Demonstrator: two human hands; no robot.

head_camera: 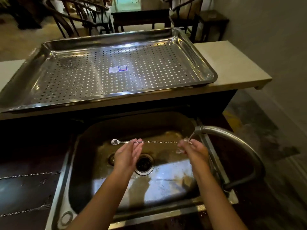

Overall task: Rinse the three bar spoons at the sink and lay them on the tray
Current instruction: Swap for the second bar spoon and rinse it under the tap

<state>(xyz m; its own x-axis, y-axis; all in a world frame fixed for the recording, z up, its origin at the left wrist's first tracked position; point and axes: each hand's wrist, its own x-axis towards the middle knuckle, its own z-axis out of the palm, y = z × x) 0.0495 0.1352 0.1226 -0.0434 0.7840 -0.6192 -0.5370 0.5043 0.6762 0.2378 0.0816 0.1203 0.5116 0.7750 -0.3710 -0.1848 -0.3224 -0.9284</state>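
While you stand at the sink, the biggest thing before you is the perforated steel tray [69, 80], lying flat on the pale bench [232, 63] beyond the basin, with a small blue-and-white label [118, 69] stuck near its middle and no spoon on it. Below it sits the steel sink [166, 178], its round drain [143, 164] near the centre of the wet floor. From the right, the curved faucet [240, 143] arches over the basin, and water [191, 136] pours from its spout onto your right hand. Your left hand [127, 153] and right hand [194, 149] are both raised over the basin, and between them you hold one bar spoon [157, 142] level, crosswise. Your left grip pinches the twisted stem near the bowl end, fingers closed together on it, with the bowl [114, 141] sticking out past them to the left. Your right grip is closed on the other end of the same spoon, directly under the stream, so the tip is hidden by fingers and splashing water. On the dark wet bench to the left of the sink lie the two other bar spoons, one [29, 175] farther from you and one [25, 210] nearer, well apart from each other; only their twisted stems show.
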